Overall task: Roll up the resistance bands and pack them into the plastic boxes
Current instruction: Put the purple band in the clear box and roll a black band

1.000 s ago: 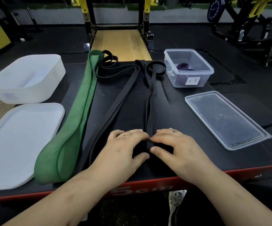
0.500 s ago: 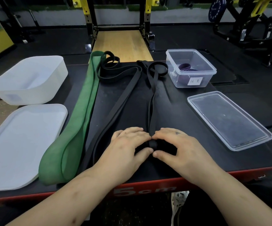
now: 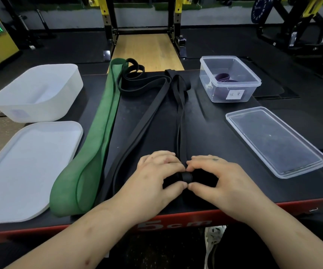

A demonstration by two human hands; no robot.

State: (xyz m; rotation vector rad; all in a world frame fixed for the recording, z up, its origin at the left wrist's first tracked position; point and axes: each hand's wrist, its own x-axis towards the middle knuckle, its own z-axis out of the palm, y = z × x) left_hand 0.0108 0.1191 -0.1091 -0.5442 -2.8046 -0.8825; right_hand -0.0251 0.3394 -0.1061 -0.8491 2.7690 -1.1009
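Thickening since 1 s ago, the black band coil [image 3: 187,177] sits pinched between left hand [image 3: 156,179] and right hand [image 3: 220,177]; rolling advances.

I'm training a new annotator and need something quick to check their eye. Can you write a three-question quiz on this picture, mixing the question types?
1. True or false: the clear box already contains a purple band.
2. The left hand and right hand together pinch the rolled end of which band? A. green; B. thin black band; C. purple.
3. Fill in: the clear lid lies to the person's ___.

Key: 1 true; 2 B; 3 right.
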